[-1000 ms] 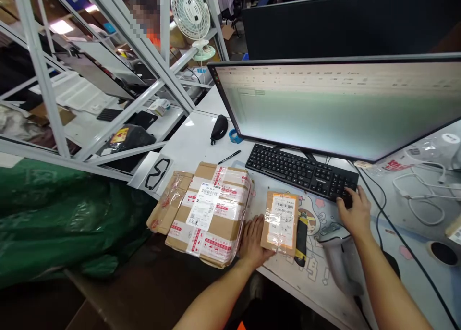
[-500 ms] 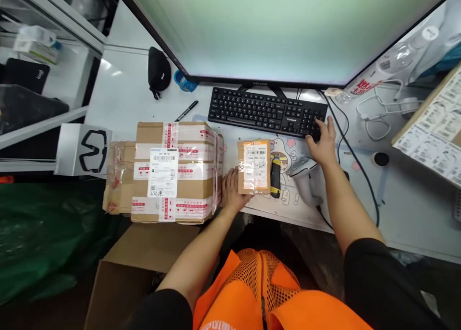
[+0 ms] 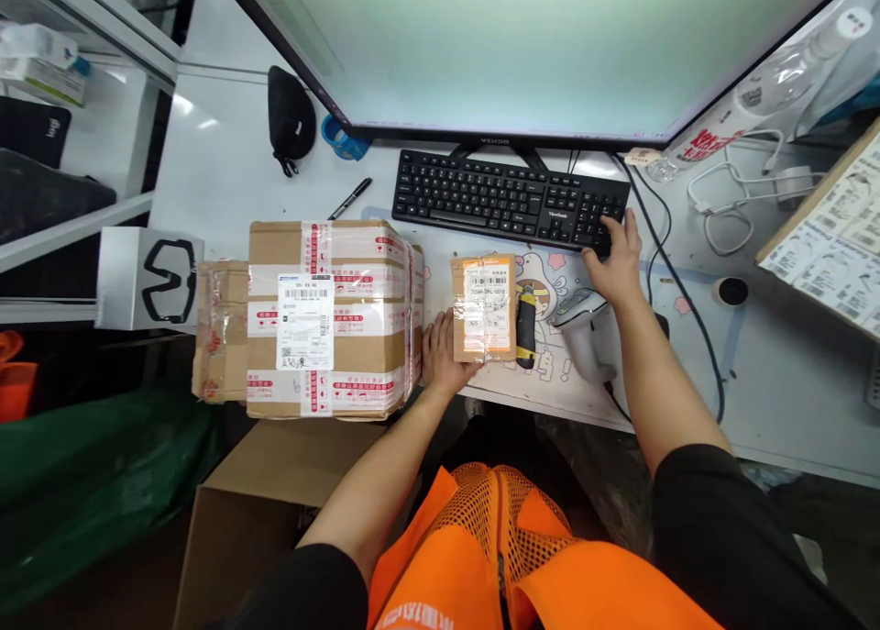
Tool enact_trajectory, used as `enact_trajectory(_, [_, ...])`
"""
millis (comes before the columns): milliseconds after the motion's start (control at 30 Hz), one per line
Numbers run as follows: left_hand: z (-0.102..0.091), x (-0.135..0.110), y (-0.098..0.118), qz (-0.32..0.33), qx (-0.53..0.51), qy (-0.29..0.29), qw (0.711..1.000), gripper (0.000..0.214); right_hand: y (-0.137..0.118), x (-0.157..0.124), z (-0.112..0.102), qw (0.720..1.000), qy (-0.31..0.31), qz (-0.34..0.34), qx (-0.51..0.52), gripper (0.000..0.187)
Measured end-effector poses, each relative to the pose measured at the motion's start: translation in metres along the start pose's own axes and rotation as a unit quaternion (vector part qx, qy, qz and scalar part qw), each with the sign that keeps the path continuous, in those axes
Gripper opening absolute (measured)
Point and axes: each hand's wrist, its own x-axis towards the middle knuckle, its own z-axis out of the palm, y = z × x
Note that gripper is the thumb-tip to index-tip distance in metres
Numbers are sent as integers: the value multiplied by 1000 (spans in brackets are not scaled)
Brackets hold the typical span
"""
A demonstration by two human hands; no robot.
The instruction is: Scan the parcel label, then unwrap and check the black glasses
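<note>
My left hand [image 3: 442, 359] lies on the desk mat between a large taped carton [image 3: 368, 350] and a small labelled cardboard box [image 3: 485, 309]. Its fingers are stretched out, and the small box hides part of the thumb side. At the right end of the black keyboard [image 3: 467, 199], my right hand [image 3: 615, 254] rests over the number pad with its fingers apart. A yellow-and-black cutter-like tool [image 3: 526, 327] lies against the small box's right side. Right of that, a grey handheld scanner [image 3: 588, 341] sits below my right hand.
A large monitor [image 3: 495, 52] stands behind the keyboard. On the left are a pen [image 3: 350, 198], a black pouch [image 3: 291, 115] and a tape roll [image 3: 344, 139]. A plastic bottle [image 3: 763, 98], a white charging cable [image 3: 729, 199] and a label-covered carton [image 3: 825, 245] are on the right.
The view has shifted slightly, and the label on the small box reads more sharply. Both hands keep nearly the same places, the left by the small box, the right on the number pad.
</note>
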Motion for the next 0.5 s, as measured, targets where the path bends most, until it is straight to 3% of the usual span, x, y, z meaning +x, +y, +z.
enact_trajectory(500, [8,2,-8,20,-12,31,999,107,-4,3,-3,999,25,16,14,57])
